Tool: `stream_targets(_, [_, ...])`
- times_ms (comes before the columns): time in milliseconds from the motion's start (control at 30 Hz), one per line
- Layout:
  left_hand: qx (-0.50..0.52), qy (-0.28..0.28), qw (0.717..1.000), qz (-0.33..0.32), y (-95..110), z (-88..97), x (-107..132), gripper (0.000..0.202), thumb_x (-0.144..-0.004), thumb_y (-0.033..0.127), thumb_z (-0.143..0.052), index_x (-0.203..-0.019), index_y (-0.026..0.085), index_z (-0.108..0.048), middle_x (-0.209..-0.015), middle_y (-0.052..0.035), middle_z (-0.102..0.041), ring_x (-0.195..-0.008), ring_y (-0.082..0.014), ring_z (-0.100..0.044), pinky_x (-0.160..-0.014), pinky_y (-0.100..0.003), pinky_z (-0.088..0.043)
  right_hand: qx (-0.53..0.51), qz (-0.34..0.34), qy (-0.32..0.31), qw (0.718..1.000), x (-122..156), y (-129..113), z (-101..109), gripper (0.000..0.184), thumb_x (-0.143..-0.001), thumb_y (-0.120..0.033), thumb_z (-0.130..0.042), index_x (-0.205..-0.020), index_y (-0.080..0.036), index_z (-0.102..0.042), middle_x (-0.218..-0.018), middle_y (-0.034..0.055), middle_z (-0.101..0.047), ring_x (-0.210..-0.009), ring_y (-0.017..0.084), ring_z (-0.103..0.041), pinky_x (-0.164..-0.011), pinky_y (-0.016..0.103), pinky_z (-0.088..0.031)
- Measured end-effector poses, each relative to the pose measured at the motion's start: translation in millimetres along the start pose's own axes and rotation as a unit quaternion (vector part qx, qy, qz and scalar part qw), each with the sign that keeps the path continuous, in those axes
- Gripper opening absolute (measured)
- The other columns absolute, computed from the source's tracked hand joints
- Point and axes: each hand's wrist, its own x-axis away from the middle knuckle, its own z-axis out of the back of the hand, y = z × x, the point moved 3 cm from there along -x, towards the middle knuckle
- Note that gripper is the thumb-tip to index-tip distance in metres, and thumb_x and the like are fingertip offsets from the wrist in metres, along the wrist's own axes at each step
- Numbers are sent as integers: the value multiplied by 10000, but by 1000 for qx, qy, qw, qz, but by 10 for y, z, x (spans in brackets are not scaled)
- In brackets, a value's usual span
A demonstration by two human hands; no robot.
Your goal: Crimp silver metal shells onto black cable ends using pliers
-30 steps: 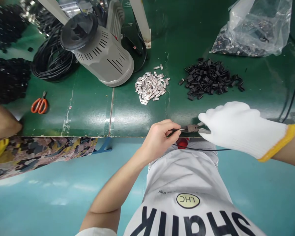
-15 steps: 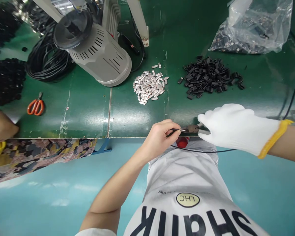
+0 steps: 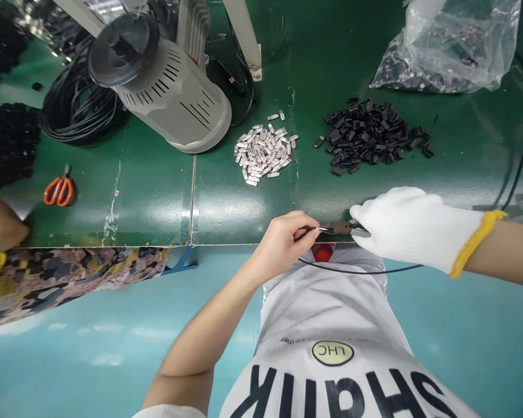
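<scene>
Gloved right hand [image 3: 412, 229] has drawn in toward the bare left hand [image 3: 279, 247], its white knit fingers [image 3: 364, 212] clenched on small pliers [image 3: 342, 228] whose nose points left. Bare fingers [image 3: 298, 222] pinch a thin black cable [image 3: 357, 270] right beside the pliers' nose, its end lying roughly level along the edge of the green bench [image 3: 244, 203], nearest the left hand. Beyond, a clear plastic bag [image 3: 444, 49] holds dark parts.
</scene>
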Motion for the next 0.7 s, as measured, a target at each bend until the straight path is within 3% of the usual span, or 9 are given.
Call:
stream_targets(167, [65, -10, 998, 8, -28, 13, -15, 134, -1001, 263, -680, -990, 200, -798, -808, 1, -590, -643, -101, -456, -589, -255, -344, -48, 59, -21, 997, -109, 63, 1, 442, -950, -630, -480, -879, -241, -678, -725, 127, -599, -608, 228, -500, -672, 416, -389])
stream_targets(267, [79, -16, 997, 12, -23, 17, -14, 144, -1002, 285, -689, -983, 197, -802, -829, -14, -615, -652, -104, -477, -578, -249, -350, -79, 63, -28, 994, -141, 91, 56, 431, -933, -626, -519, -815, -241, -673, -690, 102, -600, -561, 183, -442, -682, 391, -354])
stream_targets(467, [50, 7, 999, 18, -44, 39, 4, 140, -1012, 269, -676, -991, 193, -791, -836, -11, -618, -666, -102, -492, -585, -243, -365, -96, 6, 7, 995, -60, 40, 212, 394, -765, -601, -735, -864, -227, -660, -717, 117, -575, -766, 290, -571, -794, 478, -392])
stream_targets(567, [29, 11, 999, 18, -38, 30, 12, 134, -1012, 227, -649, -1002, 190, -777, -837, -5, -596, -683, -103, -498, -593, -242, -365, -7, 28, 56, 998, -28, -7, 226, 409, -850, -571, -622, -991, -188, -645, -873, 159, -604, -940, 386, -608, -818, 534, -422])
stream_targets(700, [0, 23, 1000, 6, 6, 13, 25, 135, -1005, 163, -626, -1002, 186, -760, -832, 9, -576, -678, -92, -475, -607, -243, -358, 90, 50, 73, 992, -23, -25, 193, 516, -938, -580, -444, -1117, -134, -631, -949, 198, -583, -981, 437, -613, -788, 521, -445])
